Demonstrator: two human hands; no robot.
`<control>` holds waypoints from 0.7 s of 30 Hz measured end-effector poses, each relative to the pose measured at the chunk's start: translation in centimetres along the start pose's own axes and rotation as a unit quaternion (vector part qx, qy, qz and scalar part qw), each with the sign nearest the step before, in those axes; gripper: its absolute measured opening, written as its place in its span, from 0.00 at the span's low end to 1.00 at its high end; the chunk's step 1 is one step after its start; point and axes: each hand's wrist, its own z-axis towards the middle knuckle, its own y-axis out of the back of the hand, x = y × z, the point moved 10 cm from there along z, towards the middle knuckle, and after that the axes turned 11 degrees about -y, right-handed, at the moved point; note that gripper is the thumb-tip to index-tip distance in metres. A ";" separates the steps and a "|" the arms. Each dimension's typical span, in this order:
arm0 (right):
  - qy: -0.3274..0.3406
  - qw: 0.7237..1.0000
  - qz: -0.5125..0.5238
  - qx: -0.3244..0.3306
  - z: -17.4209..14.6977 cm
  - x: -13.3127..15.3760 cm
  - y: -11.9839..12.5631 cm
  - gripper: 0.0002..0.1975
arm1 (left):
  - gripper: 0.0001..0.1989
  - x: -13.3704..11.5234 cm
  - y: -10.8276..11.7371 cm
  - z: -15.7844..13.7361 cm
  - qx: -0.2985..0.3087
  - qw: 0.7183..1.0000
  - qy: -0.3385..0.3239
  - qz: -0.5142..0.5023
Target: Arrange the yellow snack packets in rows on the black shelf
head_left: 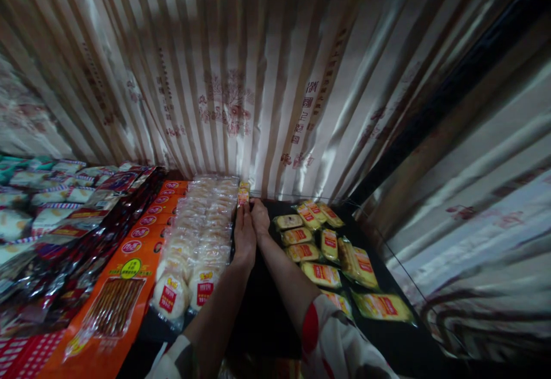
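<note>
Both hands reach far across the black table, side by side. My left hand has its fingers stretched out together, the tips touching a small yellow packaged snack with a red label. That packet is at the table's far edge, its near end hidden by the fingers. My right hand presses close beside the left, its fingers curled in; whatever they hold is hidden. Left of my hands lie two rows of clear packets of round white cakes. To the right lie several loose yellow snack packets.
Orange snack bags overlap in a column at the left, with dark red and silver bags beyond them. A pleated printed curtain hangs behind the table. A dark pole slants down at the right.
</note>
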 end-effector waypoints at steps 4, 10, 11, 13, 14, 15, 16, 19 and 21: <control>0.024 0.999 0.003 -0.021 -0.1 0.1 0.4 0.14 | 0.21 -0.1 0.6 0.1 -0.021 0.998 -0.011 0.054; 0.034 0.999 0.035 -0.023 -0.5 -0.1 0.8 0.17 | 0.21 0.0 0.8 0.0 -0.020 0.996 -0.011 0.087; 0.032 0.998 0.039 -0.025 -0.6 -0.1 1.0 0.17 | 0.20 -0.1 0.8 -0.1 -0.023 0.996 -0.013 0.089; 0.027 0.998 0.049 -0.029 -1.1 -0.2 1.4 0.17 | 0.18 -0.6 0.9 -0.6 -0.030 0.996 -0.014 0.084; 0.026 0.998 0.057 -0.031 -1.4 -0.4 1.7 0.17 | 0.18 -0.8 0.8 -0.9 -0.032 0.996 -0.012 0.081; 0.025 0.997 0.066 -0.033 -1.8 -0.5 1.9 0.17 | 0.17 -1.1 0.8 -1.4 -0.034 0.996 -0.006 0.080; 0.025 0.996 0.076 -0.034 -2.2 -0.7 2.2 0.17 | 0.16 -1.2 0.7 -2.0 -0.037 0.996 0.002 0.083; 0.033 0.994 0.105 -0.029 -3.9 -1.3 2.8 0.17 | 0.17 -1.6 0.9 -4.2 -0.046 0.992 0.030 0.115; 0.045 0.991 0.122 -0.023 -5.4 -1.8 3.1 0.17 | 0.18 -1.9 1.1 -5.9 -0.046 0.988 0.041 0.143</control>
